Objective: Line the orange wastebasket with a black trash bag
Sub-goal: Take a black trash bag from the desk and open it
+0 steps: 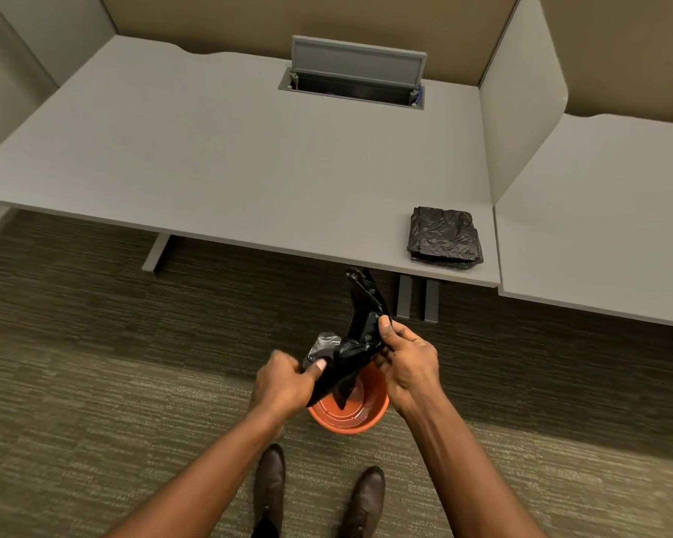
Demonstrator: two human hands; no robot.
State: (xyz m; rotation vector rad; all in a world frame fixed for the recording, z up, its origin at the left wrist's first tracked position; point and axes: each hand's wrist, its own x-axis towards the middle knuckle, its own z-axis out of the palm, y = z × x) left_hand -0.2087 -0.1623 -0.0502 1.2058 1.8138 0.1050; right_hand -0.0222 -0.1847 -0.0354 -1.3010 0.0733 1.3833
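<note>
The orange wastebasket (pixel 360 419) stands on the carpet just in front of my shoes, its round mouth partly hidden by my hands. Above it I hold a crumpled black trash bag (pixel 360 335), still bunched, with one end sticking up and a lower corner hanging into the basket's opening. My left hand (pixel 286 384) pinches the bag's left side, thumb on top. My right hand (pixel 407 363) grips its right side, thumb pressed on the plastic.
A grey desk (pixel 226 157) spans the view ahead, with a stack of folded black bags (pixel 443 238) near its front right corner and an open cable hatch (pixel 352 77) at the back. A white divider (pixel 521 110) separates a second desk (pixel 614 227) on the right. Desk legs (pixel 416 299) stand behind the basket.
</note>
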